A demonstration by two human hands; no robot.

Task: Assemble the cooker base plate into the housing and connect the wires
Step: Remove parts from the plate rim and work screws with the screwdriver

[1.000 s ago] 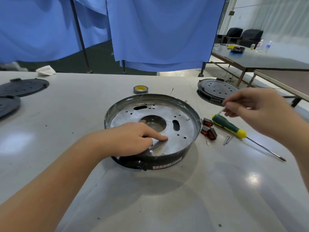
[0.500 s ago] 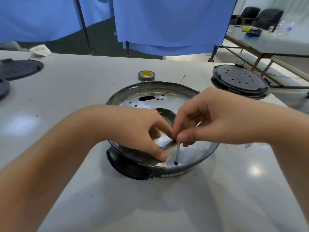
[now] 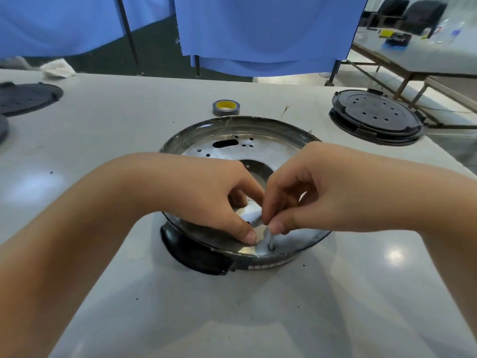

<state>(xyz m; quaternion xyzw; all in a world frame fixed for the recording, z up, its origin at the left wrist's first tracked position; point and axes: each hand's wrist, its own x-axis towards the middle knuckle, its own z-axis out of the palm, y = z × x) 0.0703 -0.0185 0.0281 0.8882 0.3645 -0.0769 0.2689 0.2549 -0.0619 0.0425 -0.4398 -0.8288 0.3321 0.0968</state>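
Screw: a long thin silver screw (image 3: 271, 240) stands near upright, its lower end in a hole by the near rim of the base plate, its upper end caught in your right-hand pinch; it probably stands this way so it drops straight into the fixing point beneath.
Right hand: your right hand (image 3: 309, 195) pinches the top of the screw between thumb and forefinger, the other fingers curled in above; the screw hangs directly below the pinch.
Base plate: the shiny base plate (image 3: 260, 153) lies flat inside the housing, spreading away from the pinch on the far side, its large centre opening just beyond your knuckles.
Left hand: your left hand (image 3: 214, 200) has its thumb tip pressed on the plate just to the left of the screw, fingers bent down onto the metal farther in; by the look of it you are holding the plate so the holes stay lined up.
Housing: the dark round housing (image 3: 196, 257) rings the plate, its near wall right below the pinch, a black lug projecting below your left hand.
Wires: none can be made out at this stage.
Tape: a grey roll of tape (image 3: 226, 107) with a yellow core sits beyond the housing, well apart from both hands.
Spare covers: a black perforated cover (image 3: 374, 116) lies far right of the grip; another dark cover (image 3: 25, 98) far left.
Table: the pale table (image 3: 361, 293) carries all of it.
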